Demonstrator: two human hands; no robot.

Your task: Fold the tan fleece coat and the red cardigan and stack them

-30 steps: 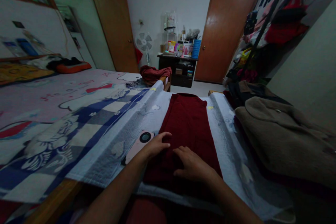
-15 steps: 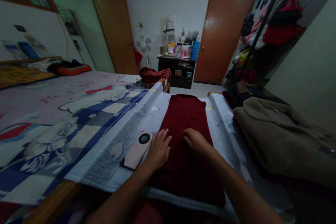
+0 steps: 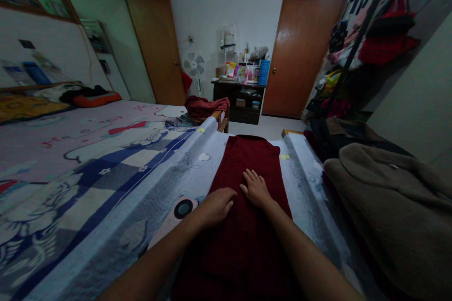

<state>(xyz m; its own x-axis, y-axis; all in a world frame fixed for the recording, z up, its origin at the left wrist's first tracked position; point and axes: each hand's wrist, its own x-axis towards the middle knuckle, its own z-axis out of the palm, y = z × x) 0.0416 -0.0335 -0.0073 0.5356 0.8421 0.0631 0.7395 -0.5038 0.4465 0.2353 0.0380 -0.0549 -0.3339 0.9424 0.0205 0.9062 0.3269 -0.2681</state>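
Observation:
A dark red garment (image 3: 252, 155) lies lengthwise on a light blue-grey sheet (image 3: 190, 174). My right hand (image 3: 256, 189) rests on the garment with its fingers spread. Over the garment's left side is my left hand (image 3: 218, 204), its fingers curled together; whether they pinch any cloth is hidden. A pink phone (image 3: 173, 218) with a round black camera ring lies on the sheet, partly covered by my left forearm.
To the left is a bed with a patterned cover (image 3: 81, 131). A folded brown coat (image 3: 384, 197) lies on the right. Reddish cloth (image 3: 206, 106) sits at a wooden corner ahead. Farther back stand a fan (image 3: 193, 65) and a black cabinet (image 3: 238, 101).
My right hand has moved forward and its fingers have spread. My left hand has shifted from beside the phone onto the garment, its fingers now curled. The view has shifted slightly.

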